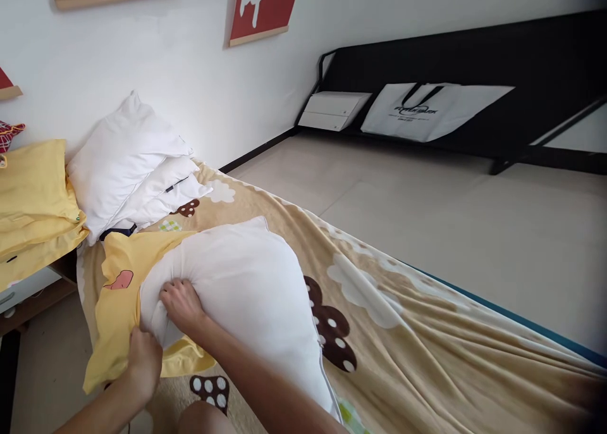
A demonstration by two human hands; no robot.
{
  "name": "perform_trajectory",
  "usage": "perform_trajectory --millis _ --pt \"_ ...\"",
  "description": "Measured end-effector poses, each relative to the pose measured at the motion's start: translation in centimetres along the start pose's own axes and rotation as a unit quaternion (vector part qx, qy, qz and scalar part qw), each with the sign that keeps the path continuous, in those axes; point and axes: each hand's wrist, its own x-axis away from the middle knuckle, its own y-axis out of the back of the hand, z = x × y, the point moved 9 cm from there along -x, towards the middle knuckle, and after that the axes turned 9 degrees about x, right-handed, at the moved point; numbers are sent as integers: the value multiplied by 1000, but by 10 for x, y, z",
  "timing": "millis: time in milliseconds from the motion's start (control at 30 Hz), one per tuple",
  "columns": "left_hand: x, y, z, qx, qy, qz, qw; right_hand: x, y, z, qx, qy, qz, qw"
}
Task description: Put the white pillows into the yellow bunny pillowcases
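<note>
pillow goes into yellow cover, we think: our left hand pinches cover, our right hand grips pillow, and we should push deeper.

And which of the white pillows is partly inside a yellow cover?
The pillow under the right hand, its end inside the yellow cover that the left hand grips. The stacked pillows have no yellow cover around them.

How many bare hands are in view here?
2: the left hand grips the yellow cover, and the right hand is curled against the white pillow.
</note>
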Motion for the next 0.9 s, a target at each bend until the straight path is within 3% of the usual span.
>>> perform_trajectory --millis 133,233,300,367,433,500,600,733,833,900 --pt "5 32 10 -78 34 -20 996 -12 -5 -3 17 56 -2 998" --pt "13 62 13 -77 2 -93 993 -6 -21 -3 28 89 13 996" --pt "19 68 7 -90 -35 -132 987 0 -35 1 32 94 32 995" --pt "22 55 -8 -110 -91 -134 981 2 -48 5 33 88 53 994" --pt "23 31 -26 -134 -147 -101 975 -2 -54 7 29 74 66 995" --pt "21 9 -34 -150 -161 -62 973 -9 -53 6 22 55 70 996" --pt "10 -8 -30 -104 -131 -8 986 -23 -43 8 12 34 66 997" --pt "-9 -12 -14 24 -88 29 995 -32 -28 21 7 37 57 998" --pt "-17 -15 -1 41 -44 25 998 -24 -23 26 5 64 43 997" --pt "-16 -21 -1 17 -29 25 999 -6 -22 28 3 120 17 993"
